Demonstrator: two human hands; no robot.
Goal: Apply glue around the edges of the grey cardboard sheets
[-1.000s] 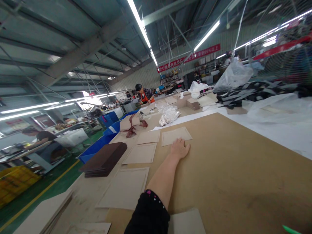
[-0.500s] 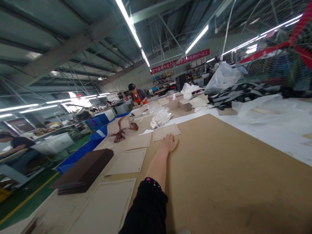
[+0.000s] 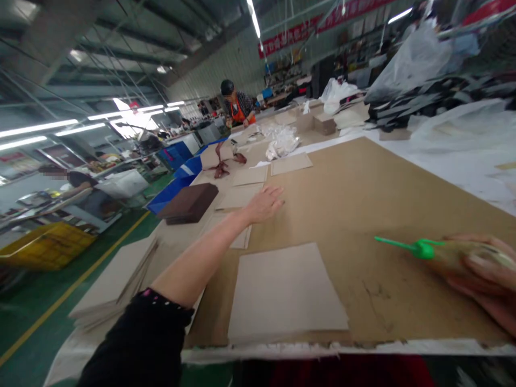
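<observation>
My left hand (image 3: pixel 264 204) reaches out over the brown work surface (image 3: pixel 322 204), palm down, fingers stretched and holding nothing. Just beyond and left of it lie thin beige boards, including a middle board (image 3: pixel 237 198) and the farthest board (image 3: pixel 292 163). At the right edge my right hand (image 3: pixel 492 277) is wrapped round a glue bottle (image 3: pixel 445 260). The bottle's long green nozzle (image 3: pixel 423 248) points left. A larger beige board (image 3: pixel 288 293) lies flat near the table's front edge, between my two arms.
To the left are a dark brown board stack (image 3: pixel 189 203) and a beige board stack (image 3: pixel 116 274). Blue bins (image 3: pixel 173 188) flank the table. Clear plastic (image 3: pixel 282 141) and black strips (image 3: pixel 419 99) lie farther back. A person in an orange apron (image 3: pixel 238 114) works at the far end.
The view has tilted down. My left hand has drawn back from the farthest board. My right hand with the glue bottle, the near board and the beige stack have come into view.
</observation>
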